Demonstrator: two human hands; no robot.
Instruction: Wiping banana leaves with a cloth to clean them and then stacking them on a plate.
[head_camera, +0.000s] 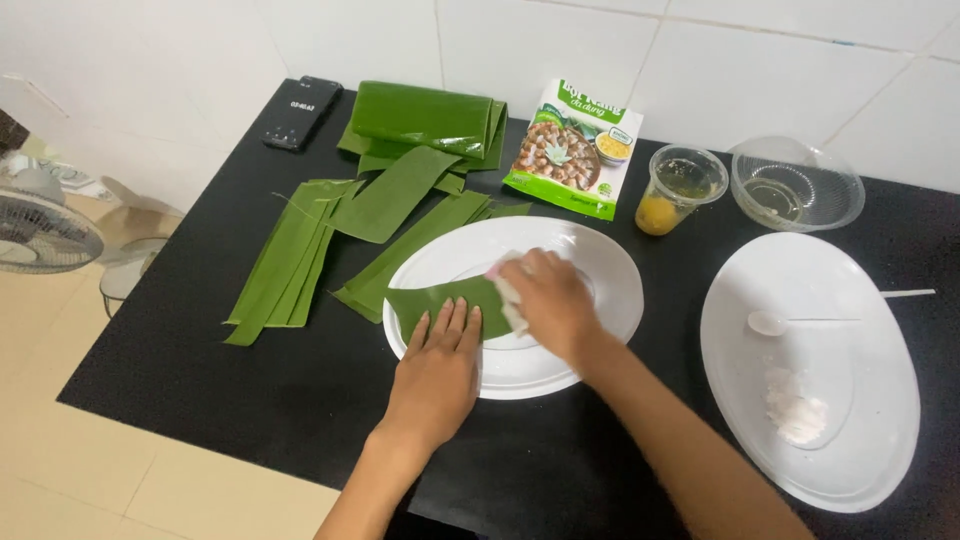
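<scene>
green leaf strip (445, 300) under flat left hand (437, 372); right hand (552, 300) fingers clutch white cloth (508, 298); two white plates (610, 300).

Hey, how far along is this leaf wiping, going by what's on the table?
Done: nothing clearly. In hand: the left hand pins a leaf strip on the white plate while the right hand presses a white cloth on it. Left: the strips and the folded stack beside the plate.

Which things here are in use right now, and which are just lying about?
In use: left hand pinning a leaf strip; right hand with white cloth; oval plate.

Lying about: phone, packet, cup, bowl, spoon.
</scene>
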